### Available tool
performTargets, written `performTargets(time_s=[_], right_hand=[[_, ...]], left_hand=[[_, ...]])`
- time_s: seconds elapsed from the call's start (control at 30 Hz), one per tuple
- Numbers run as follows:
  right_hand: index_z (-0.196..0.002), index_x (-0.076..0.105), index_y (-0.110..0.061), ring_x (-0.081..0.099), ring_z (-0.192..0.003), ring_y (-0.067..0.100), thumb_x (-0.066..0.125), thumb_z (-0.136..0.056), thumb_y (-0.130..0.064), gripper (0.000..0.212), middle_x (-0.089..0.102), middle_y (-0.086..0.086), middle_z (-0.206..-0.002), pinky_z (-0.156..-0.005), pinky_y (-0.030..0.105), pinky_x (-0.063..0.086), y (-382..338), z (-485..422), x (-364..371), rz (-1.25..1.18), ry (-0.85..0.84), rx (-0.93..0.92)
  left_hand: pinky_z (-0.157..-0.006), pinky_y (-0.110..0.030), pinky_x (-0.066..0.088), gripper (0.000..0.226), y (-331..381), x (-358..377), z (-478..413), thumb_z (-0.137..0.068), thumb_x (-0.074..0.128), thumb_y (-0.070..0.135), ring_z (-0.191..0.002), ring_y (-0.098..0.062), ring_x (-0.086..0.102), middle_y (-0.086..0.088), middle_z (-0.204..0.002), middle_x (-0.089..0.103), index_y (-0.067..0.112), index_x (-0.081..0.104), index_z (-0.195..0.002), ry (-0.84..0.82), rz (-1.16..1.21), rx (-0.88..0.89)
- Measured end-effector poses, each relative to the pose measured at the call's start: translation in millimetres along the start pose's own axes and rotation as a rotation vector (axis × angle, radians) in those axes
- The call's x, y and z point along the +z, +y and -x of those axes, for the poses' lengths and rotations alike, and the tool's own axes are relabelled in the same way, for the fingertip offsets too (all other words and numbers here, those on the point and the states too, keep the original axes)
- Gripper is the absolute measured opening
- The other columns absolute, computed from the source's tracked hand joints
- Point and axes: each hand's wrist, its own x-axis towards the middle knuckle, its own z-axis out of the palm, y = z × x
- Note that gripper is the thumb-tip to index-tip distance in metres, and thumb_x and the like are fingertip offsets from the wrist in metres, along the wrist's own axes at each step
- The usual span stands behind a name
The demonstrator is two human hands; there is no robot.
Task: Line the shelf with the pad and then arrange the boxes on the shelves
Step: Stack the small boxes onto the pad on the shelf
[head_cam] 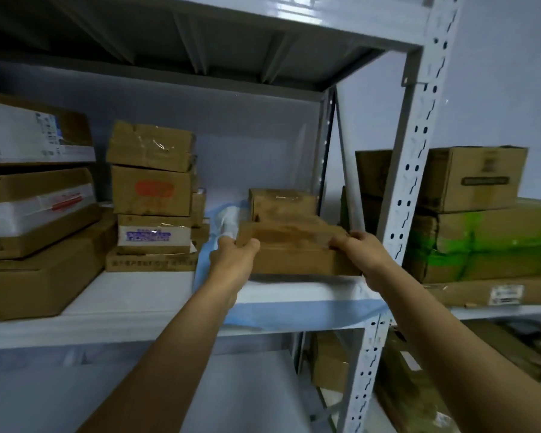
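Observation:
I hold a flat brown cardboard box [297,251] with both hands over the right end of the white shelf [138,304]. My left hand [235,260] grips its left edge and my right hand [364,254] grips its right corner. The box sits slightly above a light blue pad [294,314] that covers this end of the shelf and hangs over the front edge. Right behind it stands another small brown box [281,203] against the back wall. The held box is blurred.
A stack of several brown boxes [152,195] stands mid-shelf, with larger boxes [35,214] piled at the left. The perforated white upright [409,198] rises just right of my right hand. Beyond it, a neighbouring rack holds more boxes [481,214], some marked green.

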Motion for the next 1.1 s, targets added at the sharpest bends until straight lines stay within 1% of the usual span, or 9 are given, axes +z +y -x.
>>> performTargets(time_s=[0.03, 0.1, 0.2, 0.27, 0.4, 0.57, 0.77, 0.93, 1.1], right_hand=[[-0.135, 0.041, -0.010, 0.053, -0.102, 0.024, 0.066, -0.084, -0.029, 0.060, 0.052, 0.007, -0.122, -0.083, 0.034, 0.045, 5, -3, -4, 0.018, -0.016, -0.002], [-0.139, 0.035, -0.011, 0.050, -0.104, 0.022, 0.065, -0.086, -0.028, 0.063, 0.049, 0.008, -0.127, -0.082, 0.032, 0.042, 12, -8, -7, 0.062, -0.007, -0.027], [-0.138, 0.035, -0.013, 0.049, -0.109, 0.021, 0.063, -0.087, -0.037, 0.063, 0.047, 0.006, -0.128, -0.084, 0.030, 0.041, 19, -14, -7, 0.131, -0.015, -0.108], [-0.134, 0.039, -0.019, 0.050, -0.108, 0.019, 0.065, -0.085, -0.040, 0.059, 0.047, 0.000, -0.122, -0.085, 0.030, 0.042, 21, -17, -10, 0.096, -0.132, -0.113], [-0.122, 0.053, -0.018, 0.056, -0.093, 0.015, 0.067, -0.084, -0.011, 0.041, 0.055, 0.002, -0.115, -0.074, 0.021, 0.048, 26, -23, -15, 0.084, -0.270, -0.128], [-0.118, 0.060, -0.014, 0.058, -0.101, 0.021, 0.071, -0.083, -0.015, 0.037, 0.058, 0.005, -0.115, -0.087, 0.030, 0.050, 37, -30, -19, 0.254, -0.112, -0.243], [-0.114, 0.062, -0.025, 0.050, -0.100, 0.018, 0.070, -0.084, -0.026, 0.031, 0.050, 0.003, -0.117, -0.087, 0.027, 0.039, 54, -25, -19, 0.519, 0.011, -0.334], [-0.113, 0.062, -0.026, 0.056, -0.100, 0.022, 0.068, -0.084, -0.031, 0.030, 0.053, 0.000, -0.110, -0.084, 0.030, 0.043, 56, -20, -18, 0.614, 0.116, -0.394], [-0.119, 0.054, -0.029, 0.060, -0.097, 0.026, 0.057, -0.089, -0.044, 0.034, 0.058, 0.002, -0.109, -0.081, 0.034, 0.048, 58, -18, -11, 0.843, 0.223, -0.435]], left_hand=[[-0.100, -0.048, 0.046, 0.065, -4, 5, -1, -0.086, 0.052, 0.044, -0.119, -0.030, 0.050, -0.011, -0.139, 0.045, 0.013, 0.033, -0.140, -0.021, -0.075, -0.005], [-0.100, -0.043, 0.045, 0.065, -10, 11, -4, -0.087, 0.050, 0.039, -0.120, -0.030, 0.050, -0.011, -0.139, 0.046, 0.013, 0.033, -0.144, -0.041, -0.187, 0.030], [-0.081, -0.030, 0.044, 0.049, -17, 17, -12, -0.095, 0.045, 0.024, -0.109, -0.026, 0.054, -0.011, -0.131, 0.052, 0.010, 0.039, -0.141, 0.026, -0.343, 0.099], [-0.073, -0.030, 0.042, 0.041, -17, 17, -14, -0.096, 0.045, 0.024, -0.102, -0.026, 0.054, -0.013, -0.123, 0.056, 0.007, 0.046, -0.133, 0.106, -0.486, 0.127], [-0.075, -0.032, 0.042, 0.033, -20, 13, -17, -0.094, 0.051, 0.028, -0.101, -0.028, 0.055, -0.014, -0.114, 0.060, 0.008, 0.053, -0.120, 0.157, -0.655, 0.173], [-0.081, -0.034, 0.046, 0.037, -24, 14, -16, -0.087, 0.063, 0.026, -0.100, -0.027, 0.057, -0.009, -0.108, 0.063, 0.019, 0.050, -0.121, 0.166, -0.729, 0.277], [-0.080, -0.032, 0.046, 0.037, -21, 12, -16, -0.088, 0.061, 0.032, -0.103, -0.026, 0.056, -0.008, -0.113, 0.062, 0.025, 0.052, -0.124, 0.137, -0.906, 0.358], [-0.085, -0.031, 0.046, 0.038, -21, 10, -13, -0.091, 0.057, 0.034, -0.111, -0.025, 0.053, -0.007, -0.121, 0.062, 0.030, 0.056, -0.129, 0.254, -1.078, 0.486], [-0.077, -0.030, 0.045, 0.032, -25, 14, -18, -0.092, 0.055, 0.032, -0.098, -0.022, 0.059, -0.005, -0.107, 0.067, 0.026, 0.058, -0.123, 0.249, -1.141, 0.508]])
